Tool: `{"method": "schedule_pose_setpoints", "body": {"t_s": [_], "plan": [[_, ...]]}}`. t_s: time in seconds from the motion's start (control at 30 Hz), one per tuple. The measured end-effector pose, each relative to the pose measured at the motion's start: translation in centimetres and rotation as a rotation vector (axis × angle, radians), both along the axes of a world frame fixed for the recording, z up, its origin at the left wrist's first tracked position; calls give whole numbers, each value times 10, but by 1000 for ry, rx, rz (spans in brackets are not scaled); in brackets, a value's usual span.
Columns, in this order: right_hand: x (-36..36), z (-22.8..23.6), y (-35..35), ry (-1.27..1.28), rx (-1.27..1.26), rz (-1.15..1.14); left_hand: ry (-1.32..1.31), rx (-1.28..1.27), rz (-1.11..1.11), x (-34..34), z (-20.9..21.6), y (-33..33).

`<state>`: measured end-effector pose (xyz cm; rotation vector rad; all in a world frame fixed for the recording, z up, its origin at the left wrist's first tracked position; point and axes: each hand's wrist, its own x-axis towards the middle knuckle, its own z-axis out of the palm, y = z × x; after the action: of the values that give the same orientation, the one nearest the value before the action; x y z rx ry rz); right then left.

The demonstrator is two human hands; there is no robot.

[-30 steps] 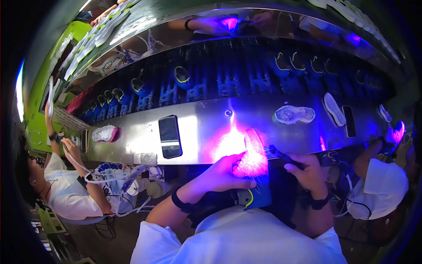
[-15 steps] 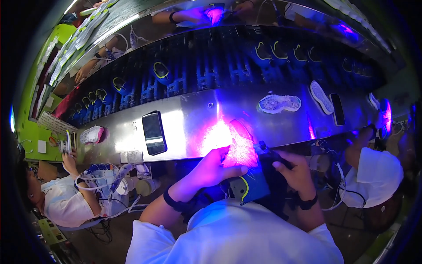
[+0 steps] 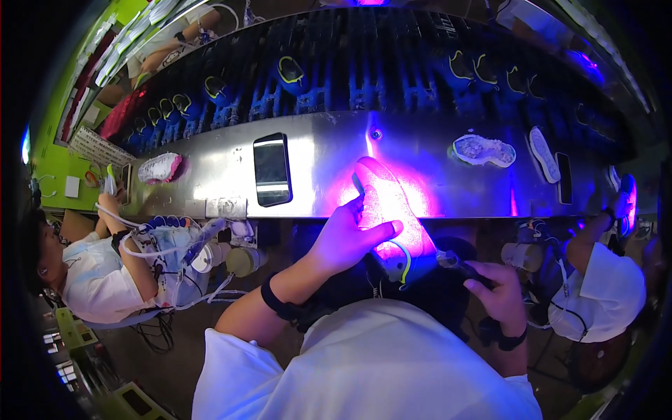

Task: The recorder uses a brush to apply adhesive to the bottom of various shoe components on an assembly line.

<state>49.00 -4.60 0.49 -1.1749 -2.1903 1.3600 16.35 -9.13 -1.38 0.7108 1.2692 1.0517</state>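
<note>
My left hand (image 3: 343, 241) grips a shoe upper (image 3: 395, 210) at the near edge of the metal bench, fingers on its left side and thumb across it. Strong pink-violet light floods the shoe, and its yellow-trimmed collar faces me. My right hand (image 3: 500, 294) is closed round a dark-handled tool (image 3: 458, 264) that looks like a brush. Its tip lies close by the shoe's lower right side; whether they touch I cannot tell.
On the bench (image 3: 217, 168) lie a black phone (image 3: 272, 170), two pale soles (image 3: 484, 150) (image 3: 544, 154) and a pink-edged sole (image 3: 159, 168). Behind runs a slatted conveyor (image 3: 336, 77) carrying several blue shoes. Co-workers sit at left (image 3: 105, 273) and right (image 3: 595, 294).
The whole view has shifted, so the bench appears higher. The shoe now shows its full length, toe pointing away. My right hand with the tool has moved lower and to the right.
</note>
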Motion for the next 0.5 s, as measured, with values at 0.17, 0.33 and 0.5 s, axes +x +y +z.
{"method": "schedule_pose_setpoints", "body": {"t_s": [0.17, 0.33, 0.5], "plan": [[-13, 19, 5, -22, 159, -59, -51, -29, 143, 6, -6, -5], [-17, 58, 33, -72, 306, 13, -423, -270, -4, 7, 24, -8], [-13, 70, 50, -35, 406, 36, -766, -248, 40, 23, -5, -15]]}}
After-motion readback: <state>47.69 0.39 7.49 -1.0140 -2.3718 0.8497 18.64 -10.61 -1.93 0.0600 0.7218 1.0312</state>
